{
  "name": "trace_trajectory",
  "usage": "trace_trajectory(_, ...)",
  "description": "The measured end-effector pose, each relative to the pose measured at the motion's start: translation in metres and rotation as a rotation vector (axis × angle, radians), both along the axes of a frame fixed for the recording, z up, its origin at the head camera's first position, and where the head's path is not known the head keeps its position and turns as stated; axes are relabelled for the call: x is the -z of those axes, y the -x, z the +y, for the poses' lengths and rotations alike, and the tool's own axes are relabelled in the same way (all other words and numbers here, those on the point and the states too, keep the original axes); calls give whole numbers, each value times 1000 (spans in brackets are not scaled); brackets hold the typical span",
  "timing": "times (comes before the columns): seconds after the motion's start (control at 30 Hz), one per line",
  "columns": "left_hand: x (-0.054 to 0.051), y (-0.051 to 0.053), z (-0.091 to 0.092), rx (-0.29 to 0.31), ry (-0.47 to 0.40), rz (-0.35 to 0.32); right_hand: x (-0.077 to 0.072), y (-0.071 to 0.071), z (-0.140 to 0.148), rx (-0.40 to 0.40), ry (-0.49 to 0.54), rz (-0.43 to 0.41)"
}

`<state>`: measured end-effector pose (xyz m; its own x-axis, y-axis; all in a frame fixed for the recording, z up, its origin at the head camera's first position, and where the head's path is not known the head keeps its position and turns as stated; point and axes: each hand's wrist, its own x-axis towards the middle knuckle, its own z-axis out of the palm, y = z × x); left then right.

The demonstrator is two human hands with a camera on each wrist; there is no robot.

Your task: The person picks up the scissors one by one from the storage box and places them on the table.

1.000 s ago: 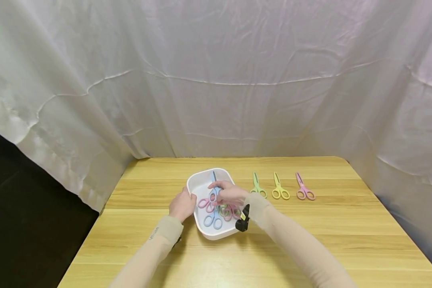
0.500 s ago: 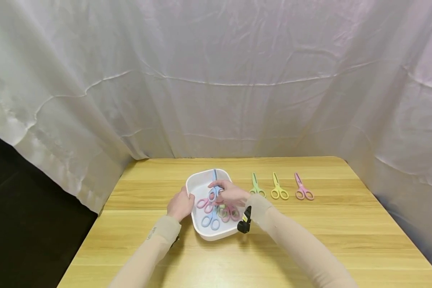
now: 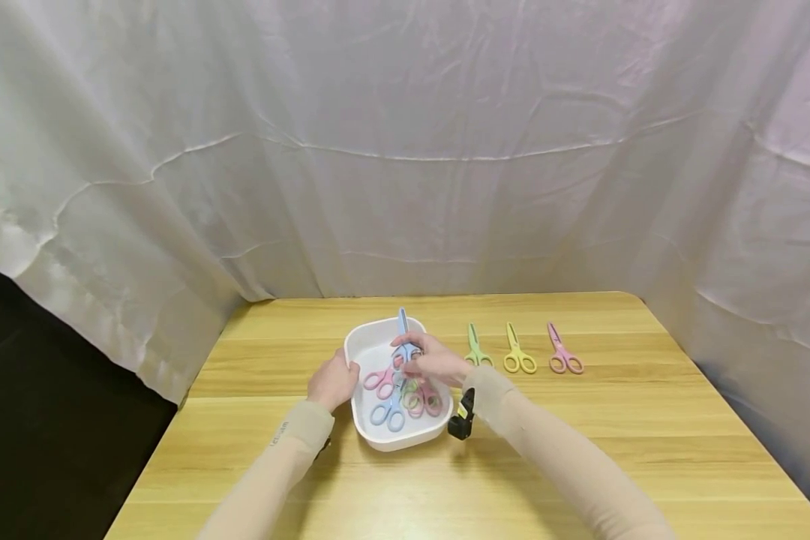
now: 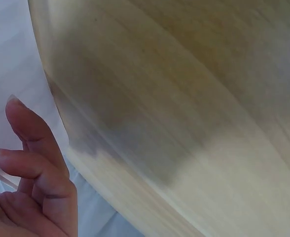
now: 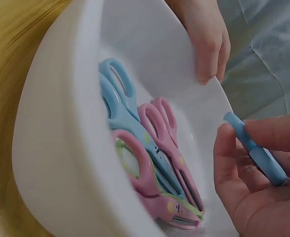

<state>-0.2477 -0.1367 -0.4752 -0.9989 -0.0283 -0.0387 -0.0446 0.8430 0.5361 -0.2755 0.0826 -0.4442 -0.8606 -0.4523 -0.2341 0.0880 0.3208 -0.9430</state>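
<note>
My right hand [image 3: 439,361] pinches a pair of blue scissors [image 3: 403,322] between thumb and fingers, above the white plastic bin [image 3: 405,444]. The blades point away, over the bin's far rim. In the right wrist view, the held blue scissors [image 5: 269,167] are apart from the pile. My left hand [image 3: 333,381] grips the bin's left rim, its thumb over the edge. Inside the bin lie another pair of blue scissors [image 5: 118,111], pink scissors [image 5: 157,121] and a green-handled pair [image 5: 119,144], partly hidden under pink ones.
Right of the bin, green scissors [image 3: 475,349], yellow scissors [image 3: 518,356] and pink scissors [image 3: 563,356] lie in a row on the wooden table [image 3: 580,450], blades pointing away. A pale curtain [image 3: 405,217] hangs behind the table.
The right hand has raised the blue scissors slightly, so their blades reach further over the far rim. The left hand stays on the bin. The whole view has shifted a little.
</note>
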Motion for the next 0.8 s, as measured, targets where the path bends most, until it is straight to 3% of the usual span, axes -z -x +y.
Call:
trace_trajectory(0.3,-1,0,1,-14,-4,-10,1,-2,4,13,51,33)
trace_trajectory(0.8,6,3,-1,-20,-3,11,9,-6,7,55,34,149)
